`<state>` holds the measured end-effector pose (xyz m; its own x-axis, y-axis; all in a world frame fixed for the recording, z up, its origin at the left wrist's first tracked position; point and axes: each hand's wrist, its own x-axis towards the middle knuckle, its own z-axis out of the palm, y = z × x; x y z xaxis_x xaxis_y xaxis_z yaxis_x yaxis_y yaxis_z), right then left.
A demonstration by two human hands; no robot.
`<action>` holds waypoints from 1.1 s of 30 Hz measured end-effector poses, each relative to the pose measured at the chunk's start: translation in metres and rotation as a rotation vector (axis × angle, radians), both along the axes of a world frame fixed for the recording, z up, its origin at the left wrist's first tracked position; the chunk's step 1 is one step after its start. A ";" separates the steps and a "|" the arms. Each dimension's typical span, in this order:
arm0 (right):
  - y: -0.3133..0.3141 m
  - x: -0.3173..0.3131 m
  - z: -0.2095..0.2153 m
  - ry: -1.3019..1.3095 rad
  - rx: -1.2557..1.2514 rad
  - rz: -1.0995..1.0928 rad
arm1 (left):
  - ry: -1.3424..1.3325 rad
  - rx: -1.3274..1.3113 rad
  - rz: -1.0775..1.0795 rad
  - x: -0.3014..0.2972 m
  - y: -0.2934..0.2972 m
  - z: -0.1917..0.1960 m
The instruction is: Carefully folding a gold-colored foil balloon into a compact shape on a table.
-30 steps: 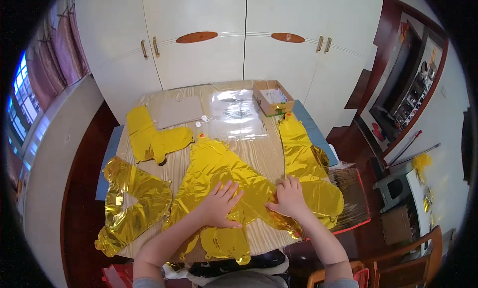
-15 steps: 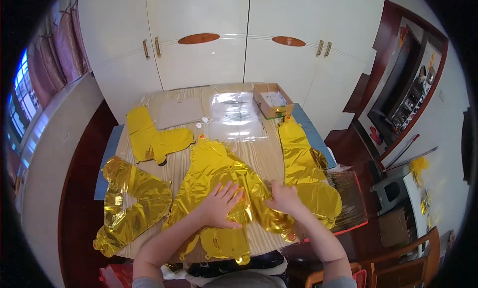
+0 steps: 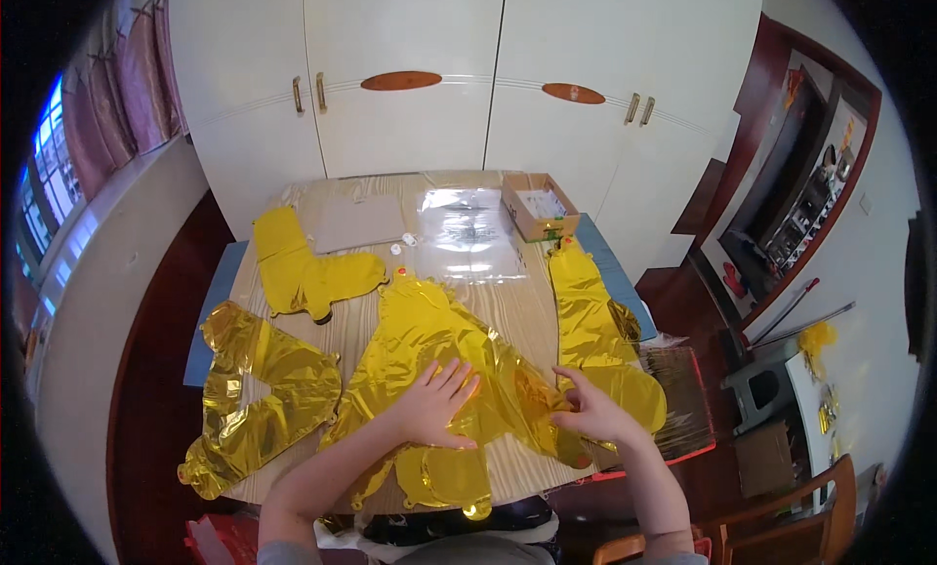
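Note:
A large flat gold foil balloon (image 3: 415, 316) lies in the middle of the table. My left hand (image 3: 436, 409) presses flat on it with its fingers spread. Over its right arm is my right hand (image 3: 597, 416), index finger stretched out and thumb side apart from it, the other fingers partly curled; nothing shows in its grasp. Whether its fingertips touch the foil is unclear. Close by on the right lies another gold foil balloon (image 3: 584, 306). Two more deflated ones rest at the left, an angled balloon (image 3: 289, 262) farther off and a triangular balloon (image 3: 298, 394) nearer.
Toward the back of the table are a grey-beige flat sheet (image 3: 359, 223), small white pieces (image 3: 409, 240), a clear plastic sheet (image 3: 468, 238) and an open cardboard box (image 3: 540, 209). White cabinets (image 3: 410, 126) stand behind. A wooden chair (image 3: 786, 516) is at the lower right.
My right hand has loosened from the balloon's right edge and moved slightly right, its index finger now extended. That foil arm lies flatter. My left hand stays in place; the view has shifted a little.

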<state>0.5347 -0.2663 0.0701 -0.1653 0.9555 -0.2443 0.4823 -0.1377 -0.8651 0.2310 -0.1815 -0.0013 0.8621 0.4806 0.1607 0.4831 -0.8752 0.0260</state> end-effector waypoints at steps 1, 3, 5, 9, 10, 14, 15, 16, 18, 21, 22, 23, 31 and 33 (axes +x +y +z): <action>-0.003 -0.003 -0.002 0.020 0.050 -0.019 | -0.014 0.001 -0.005 0.001 0.000 0.000; -0.008 -0.013 -0.008 0.061 0.150 -0.063 | -0.042 0.004 -0.021 0.005 0.001 -0.001; -0.009 -0.033 0.001 -0.017 0.194 -0.018 | -0.029 -0.015 -0.014 0.006 0.001 -0.002; 0.004 -0.056 -0.021 0.158 0.306 0.008 | -0.014 -0.019 -0.011 0.010 0.002 0.000; 0.005 -0.059 -0.013 0.120 0.279 0.027 | -0.013 -0.019 -0.013 0.010 0.003 0.000; 0.014 -0.063 -0.023 0.201 0.278 0.043 | -0.015 -0.025 -0.011 0.009 0.003 0.001; 0.016 -0.062 -0.029 0.237 0.281 0.046 | -0.020 -0.026 -0.012 0.010 0.003 0.002; 0.017 -0.062 -0.033 0.273 0.285 0.049 | -0.017 -0.041 -0.009 0.010 0.003 0.004; 0.016 -0.063 -0.032 0.259 0.241 0.048 | -0.010 -0.070 -0.001 0.011 0.002 0.009; 0.016 -0.074 -0.027 0.258 0.188 0.066 | -0.128 -0.039 0.011 0.002 0.010 0.012; 0.016 -0.080 -0.026 0.262 0.173 0.072 | -0.215 -0.092 0.050 -0.002 0.013 0.013; 0.017 -0.086 -0.030 0.234 0.226 0.093 | -0.302 -0.146 0.088 -0.007 0.015 0.015; 0.023 -0.132 -0.038 0.168 0.298 0.222 | -0.549 -0.813 0.521 0.005 0.016 0.040; 0.023 -0.131 -0.044 0.299 0.260 0.249 | -0.562 -0.781 0.472 -0.002 0.027 0.023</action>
